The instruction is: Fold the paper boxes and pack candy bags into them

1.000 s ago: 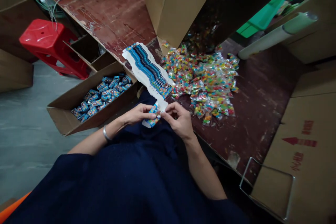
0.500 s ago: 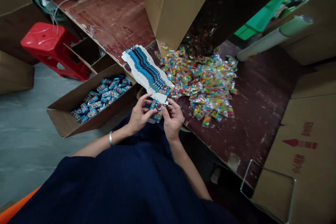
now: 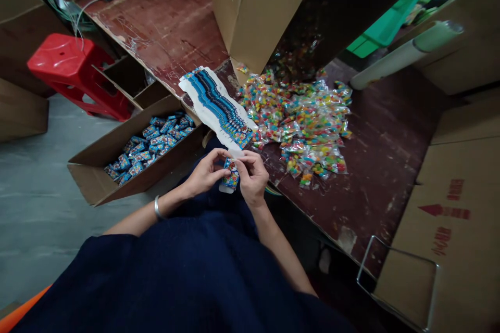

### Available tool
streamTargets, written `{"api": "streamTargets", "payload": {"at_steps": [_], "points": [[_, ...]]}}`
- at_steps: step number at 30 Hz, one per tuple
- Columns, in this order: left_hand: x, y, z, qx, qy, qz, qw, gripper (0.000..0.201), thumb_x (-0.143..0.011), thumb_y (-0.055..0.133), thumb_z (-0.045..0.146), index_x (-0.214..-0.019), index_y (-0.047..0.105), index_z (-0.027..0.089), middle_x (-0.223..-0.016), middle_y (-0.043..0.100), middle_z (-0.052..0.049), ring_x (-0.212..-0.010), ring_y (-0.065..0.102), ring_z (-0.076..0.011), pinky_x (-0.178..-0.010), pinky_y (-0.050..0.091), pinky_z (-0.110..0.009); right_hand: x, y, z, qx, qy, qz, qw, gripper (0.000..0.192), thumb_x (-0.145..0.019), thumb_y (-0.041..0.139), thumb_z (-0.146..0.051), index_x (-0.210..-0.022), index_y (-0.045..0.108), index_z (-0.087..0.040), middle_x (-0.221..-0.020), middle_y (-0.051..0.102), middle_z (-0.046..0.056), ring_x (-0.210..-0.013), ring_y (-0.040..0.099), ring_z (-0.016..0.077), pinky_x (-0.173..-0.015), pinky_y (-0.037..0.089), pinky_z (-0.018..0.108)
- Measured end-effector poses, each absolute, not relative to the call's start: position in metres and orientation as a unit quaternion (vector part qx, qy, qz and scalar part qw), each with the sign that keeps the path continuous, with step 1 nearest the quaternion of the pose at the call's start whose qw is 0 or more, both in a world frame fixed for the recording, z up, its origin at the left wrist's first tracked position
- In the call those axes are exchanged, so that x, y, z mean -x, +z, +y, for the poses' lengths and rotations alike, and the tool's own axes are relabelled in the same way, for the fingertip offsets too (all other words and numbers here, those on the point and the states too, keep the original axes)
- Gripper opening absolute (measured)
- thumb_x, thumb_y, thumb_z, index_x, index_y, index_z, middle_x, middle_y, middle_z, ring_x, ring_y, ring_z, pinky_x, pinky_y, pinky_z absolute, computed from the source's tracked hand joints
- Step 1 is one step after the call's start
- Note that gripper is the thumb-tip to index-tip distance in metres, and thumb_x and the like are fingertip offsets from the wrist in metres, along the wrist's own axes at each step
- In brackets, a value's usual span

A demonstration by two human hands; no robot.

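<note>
Both hands are pinched onto one little blue printed carton (image 3: 230, 177), held over the lap right at the counter (image 3: 375, 166) edge. The left hand (image 3: 205, 174) grips it from the left side, the right hand (image 3: 252, 177) has fingers curled round the top and right side. Just above them sits a fanned stack of flat carton blanks (image 3: 216, 106), and beside that a big pile of clear candy bags (image 3: 308, 119). A cardboard box (image 3: 94, 179) down on the left holds finished blue cartons (image 3: 152, 143). A red stool (image 3: 70, 70) stands further off.
</note>
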State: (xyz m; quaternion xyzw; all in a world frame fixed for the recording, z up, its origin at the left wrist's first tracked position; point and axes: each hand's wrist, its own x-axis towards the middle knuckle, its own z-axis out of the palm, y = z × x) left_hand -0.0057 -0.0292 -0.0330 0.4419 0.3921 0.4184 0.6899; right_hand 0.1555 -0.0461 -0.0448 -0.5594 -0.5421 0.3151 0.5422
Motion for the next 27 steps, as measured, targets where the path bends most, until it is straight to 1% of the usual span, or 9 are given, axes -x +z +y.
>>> {"api": "streamTargets", "payload": {"at_steps": [3,5,7,9,12,15,22,24,27], "points": [[0.005,-0.029,-0.028,-0.416,0.426,0.407,0.693,0.048,-0.072,0.088,0.030,-0.105,0.054,0.020,-0.098,0.060,-0.001,-0.079,0.064,-0.0119,-0.069,0.055,-0.022,-0.153,-0.040,-0.041,0.536,0.366,-0.498,0.575,0.023,-0.090,0.076,-0.040,-0.101,0.064,-0.024,-0.094,0.072,0.004,-0.088,0.072,0.0200,-0.085,0.061,0.036],[0.007,-0.026,-0.028,-0.426,0.410,0.419,0.689,0.047,-0.074,0.086,0.027,-0.107,0.053,0.021,-0.097,0.060,0.000,-0.073,0.063,-0.0097,-0.068,0.055,-0.022,-0.155,-0.034,-0.037,0.509,0.403,-0.503,0.570,0.023,-0.088,0.078,-0.041,-0.089,0.064,-0.023,-0.085,0.069,0.001,-0.082,0.070,0.0185,-0.080,0.060,0.034],[0.010,-0.024,-0.028,-0.463,0.399,0.433,0.662,0.042,-0.076,0.082,0.021,-0.108,0.055,0.021,-0.101,0.062,-0.002,-0.078,0.065,-0.0110,-0.073,0.056,-0.024,-0.160,-0.027,-0.032,0.503,0.442,-0.508,0.542,0.026,-0.086,0.080,-0.043,-0.080,0.064,-0.023,-0.081,0.069,0.001,-0.079,0.068,0.0180,-0.076,0.059,0.032],[0.015,-0.022,-0.027,-0.503,0.385,0.442,0.635,0.040,-0.078,0.078,0.017,-0.112,0.057,0.021,-0.104,0.064,-0.003,-0.085,0.068,-0.0135,-0.078,0.057,-0.026,-0.166,-0.020,-0.028,0.521,0.472,-0.501,0.504,0.026,-0.082,0.083,-0.044,-0.081,0.067,-0.022,-0.081,0.071,0.001,-0.078,0.068,0.0181,-0.074,0.059,0.032],[0.019,-0.021,-0.027,-0.535,0.360,0.437,0.628,0.044,-0.079,0.077,0.016,-0.118,0.059,0.022,-0.109,0.067,-0.006,-0.090,0.071,-0.0169,-0.083,0.058,-0.030,-0.176,-0.014,-0.024,0.548,0.486,-0.502,0.459,0.025,-0.080,0.084,-0.043,-0.081,0.073,-0.021,-0.079,0.073,0.001,-0.075,0.068,0.0181,-0.074,0.057,0.033],[0.019,-0.019,-0.027,-0.534,0.348,0.427,0.642,0.049,-0.079,0.079,0.018,-0.124,0.060,0.022,-0.110,0.069,-0.007,-0.087,0.072,-0.0175,-0.080,0.059,-0.030,-0.181,-0.012,-0.021,0.560,0.480,-0.510,0.443,0.026,-0.081,0.083,-0.044,-0.075,0.073,-0.020,-0.074,0.072,0.001,-0.069,0.065,0.0170,-0.069,0.055,0.032],[0.014,-0.017,-0.026,-0.503,0.356,0.409,0.673,0.055,-0.082,0.076,0.020,-0.134,0.061,0.024,-0.108,0.070,-0.005,-0.081,0.072,-0.0152,-0.073,0.057,-0.025,-0.181,-0.016,-0.020,0.530,0.465,-0.531,0.470,0.030,-0.085,0.079,-0.046,-0.072,0.069,-0.022,-0.080,0.074,0.002,-0.079,0.069,0.0197,-0.077,0.057,0.035],[0.014,-0.017,-0.026,-0.489,0.356,0.411,0.682,0.052,-0.081,0.077,0.021,-0.132,0.064,0.024,-0.108,0.071,-0.005,-0.081,0.072,-0.0157,-0.074,0.058,-0.026,-0.182,-0.017,-0.021,0.530,0.458,-0.543,0.464,0.029,-0.087,0.077,-0.046,-0.073,0.069,-0.022,-0.082,0.075,0.003,-0.082,0.071,0.0206,-0.080,0.058,0.036],[0.012,-0.018,-0.027,-0.465,0.376,0.410,0.689,0.046,-0.079,0.080,0.025,-0.123,0.067,0.020,-0.106,0.072,-0.006,-0.082,0.072,-0.0166,-0.076,0.059,-0.028,-0.182,-0.016,-0.026,0.512,0.458,-0.572,0.449,0.025,-0.087,0.078,-0.046,-0.081,0.072,-0.023,-0.095,0.076,0.005,-0.092,0.073,0.0221,-0.078,0.060,0.035]]}}
